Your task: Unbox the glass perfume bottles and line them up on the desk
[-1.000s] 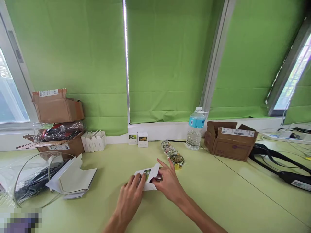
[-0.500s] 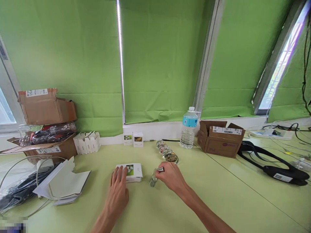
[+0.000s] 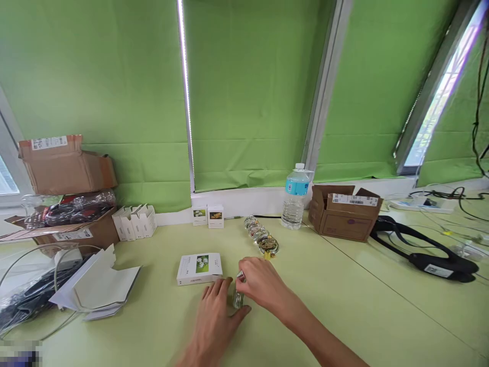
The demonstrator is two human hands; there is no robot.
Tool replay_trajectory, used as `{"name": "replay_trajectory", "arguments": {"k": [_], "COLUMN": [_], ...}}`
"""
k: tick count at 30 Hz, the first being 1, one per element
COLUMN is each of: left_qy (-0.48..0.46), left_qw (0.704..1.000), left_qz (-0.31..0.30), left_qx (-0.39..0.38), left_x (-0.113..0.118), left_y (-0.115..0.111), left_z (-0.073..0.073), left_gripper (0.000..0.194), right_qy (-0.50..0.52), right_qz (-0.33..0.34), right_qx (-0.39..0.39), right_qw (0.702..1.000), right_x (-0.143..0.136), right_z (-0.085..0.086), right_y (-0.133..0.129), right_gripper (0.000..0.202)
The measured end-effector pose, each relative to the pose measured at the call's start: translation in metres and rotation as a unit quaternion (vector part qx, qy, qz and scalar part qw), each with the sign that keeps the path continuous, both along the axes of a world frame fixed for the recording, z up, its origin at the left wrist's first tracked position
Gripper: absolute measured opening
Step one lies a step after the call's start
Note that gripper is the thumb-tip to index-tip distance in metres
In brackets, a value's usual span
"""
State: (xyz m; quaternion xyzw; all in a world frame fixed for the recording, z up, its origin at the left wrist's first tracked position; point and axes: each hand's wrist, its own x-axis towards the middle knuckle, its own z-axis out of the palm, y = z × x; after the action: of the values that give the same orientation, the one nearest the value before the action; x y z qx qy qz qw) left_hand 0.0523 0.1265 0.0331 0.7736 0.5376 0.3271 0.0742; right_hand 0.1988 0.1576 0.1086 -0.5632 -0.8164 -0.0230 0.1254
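A small clear glass bottle [image 3: 238,299] with a silvery top stands near the front middle of the table. The fingers of my right hand [image 3: 260,283] are closed round its top. My left hand [image 3: 218,316] is beside the bottle's lower left, thumb and fingers apart around it; whether they touch the glass cannot be made out. Just behind my left fingertips lies a flat white box [image 3: 199,268] with a picture of white flowers. Behind my right hand is a row of round glass items [image 3: 260,235] with gold and silver parts.
Two small white boxes [image 3: 216,216] stand by the wall, with a water bottle [image 3: 295,196] and an open cardboard box [image 3: 344,213] to the right. White cartons [image 3: 134,223], folded white card [image 3: 103,285] and stacked brown boxes [image 3: 69,165] are on the left. A black headset-like object [image 3: 428,255] lies far right.
My left hand has left the white box and moved right, to the glass bottle. My right hand has shifted slightly left, and the bottle is now more upright.
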Motion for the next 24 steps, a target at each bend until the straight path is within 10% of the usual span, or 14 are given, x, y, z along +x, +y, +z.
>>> {"name": "replay_trajectory", "arguments": {"k": [24], "left_qy": [-0.207], "left_qw": [0.969], "left_qz": [-0.067], "left_qx": [-0.12], "left_x": [-0.009], "left_y": [0.012], "left_z": [-0.005], "left_gripper": [0.022], "right_qy": [0.163], "right_qz": [0.063], "right_qx": [-0.105], "right_qw": [0.979], "right_x": [0.011], "right_z": [0.024], "right_y": [0.003], "right_gripper": [0.021]}}
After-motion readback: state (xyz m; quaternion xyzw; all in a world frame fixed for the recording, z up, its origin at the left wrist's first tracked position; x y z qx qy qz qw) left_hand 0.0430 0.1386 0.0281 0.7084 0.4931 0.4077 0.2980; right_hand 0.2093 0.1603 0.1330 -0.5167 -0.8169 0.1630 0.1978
